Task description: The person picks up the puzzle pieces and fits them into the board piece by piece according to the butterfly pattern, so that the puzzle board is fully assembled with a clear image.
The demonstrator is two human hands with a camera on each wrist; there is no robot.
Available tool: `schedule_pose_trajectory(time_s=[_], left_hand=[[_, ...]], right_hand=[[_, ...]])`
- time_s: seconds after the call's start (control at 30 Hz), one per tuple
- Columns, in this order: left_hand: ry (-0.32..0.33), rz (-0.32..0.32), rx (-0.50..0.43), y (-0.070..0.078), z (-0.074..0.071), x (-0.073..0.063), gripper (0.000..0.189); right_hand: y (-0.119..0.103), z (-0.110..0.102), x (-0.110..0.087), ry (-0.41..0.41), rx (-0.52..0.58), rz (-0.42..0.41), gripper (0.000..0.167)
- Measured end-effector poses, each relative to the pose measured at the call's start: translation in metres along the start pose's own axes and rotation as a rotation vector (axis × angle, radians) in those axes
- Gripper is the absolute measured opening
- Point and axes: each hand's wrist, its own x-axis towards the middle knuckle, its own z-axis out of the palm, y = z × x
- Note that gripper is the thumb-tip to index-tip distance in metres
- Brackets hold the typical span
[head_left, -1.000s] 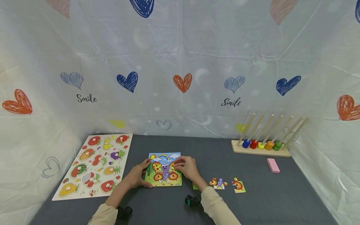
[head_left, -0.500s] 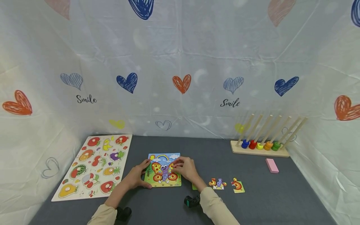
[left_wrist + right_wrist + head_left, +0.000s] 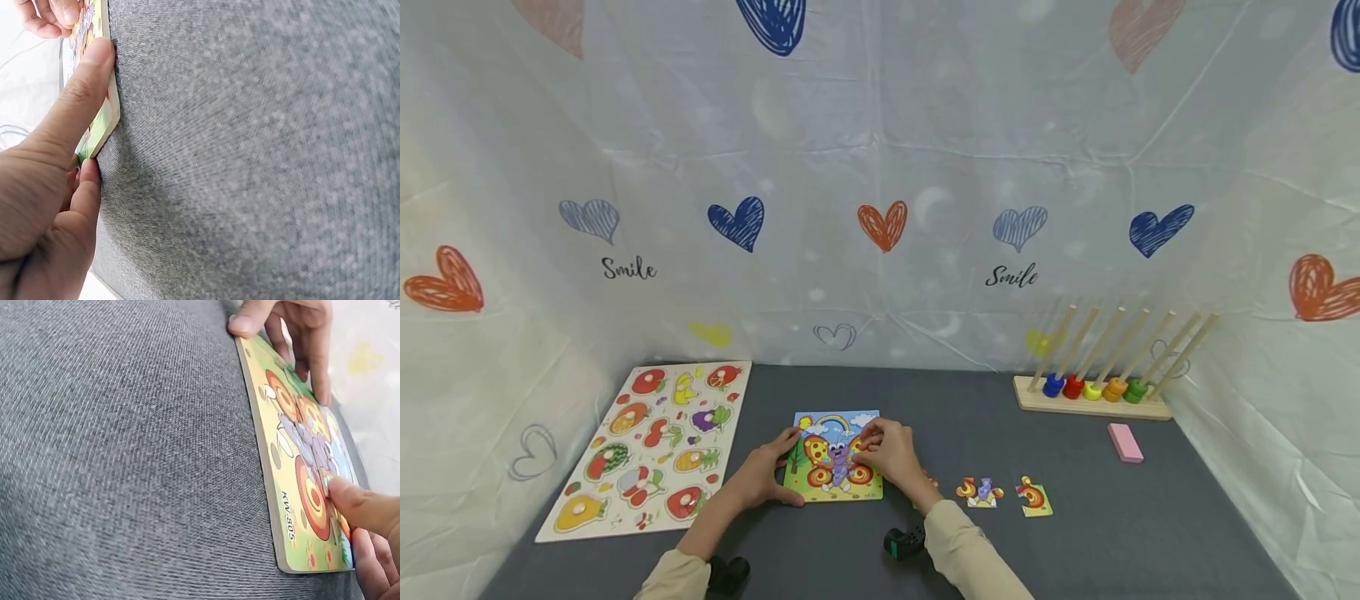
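A square puzzle board [image 3: 816, 487] with a butterfly picture lies on the dark grey table. My left hand [image 3: 762, 473] grips its left side, thumb at the near edge and fingers along the side, as the left wrist view shows. My right hand [image 3: 887, 450] is over the board's right part. In the right wrist view its thumb lies on the picture beside an orange-red puzzle piece [image 3: 344, 526], pinched against the curled fingers, which partly hide it. Right of the board lie a puzzle piece with purple and orange [image 3: 983, 492] and a corner piece [image 3: 1036, 497].
A fruit puzzle board [image 3: 655, 450] lies at the left. At the back right stands a wooden peg stand [image 3: 1086, 404] with coloured rings, and a pink block [image 3: 1125, 442] lies before it. Another piece is mostly hidden under my right wrist. A heart-printed curtain [image 3: 880, 292] hangs behind.
My right hand has shifted slightly left and nearer over the board, its thumb lower on the butterfly's right wing. The left hand keeps its grip on the board. The loose pieces stay put.
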Motion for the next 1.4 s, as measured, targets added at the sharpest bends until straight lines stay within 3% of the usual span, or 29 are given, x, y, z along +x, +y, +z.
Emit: schedule_pose_trajectory(time_s=[0.27, 0.57, 0.73, 0.9, 1.2, 1.3, 1.4], left_hand=[[-0.002, 0.005, 0.011, 0.0, -0.001, -0.002, 0.101], [-0.013, 0.013, 0.003, -0.002, -0.001, -0.001, 0.102], [-0.011, 0.015, 0.024, -0.001, -0.001, 0.0, 0.103], [-0.017, 0.021, 0.029, 0.0, -0.002, 0.001, 0.103], [-0.044, -0.009, 0.011, 0.0, -0.004, -0.001, 0.104], [-0.046, -0.009, 0.012, -0.001, -0.004, 0.0, 0.104], [-0.047, -0.012, 0.017, -0.001, -0.003, 0.001, 0.103]], right_hand=[[-0.005, -0.001, 0.003, -0.026, -0.019, 0.001, 0.023], [-0.004, -0.01, -0.005, 0.045, 0.179, -0.021, 0.02], [0.0, -0.028, -0.015, 0.034, 0.275, 0.014, 0.024], [0.012, -0.058, -0.03, -0.026, 0.354, 0.081, 0.03], [0.036, -0.108, -0.064, -0.225, 0.405, 0.157, 0.043], [0.038, -0.114, -0.071, -0.258, 0.366, 0.172, 0.047], [0.038, -0.115, -0.074, -0.279, 0.259, 0.14, 0.048]])
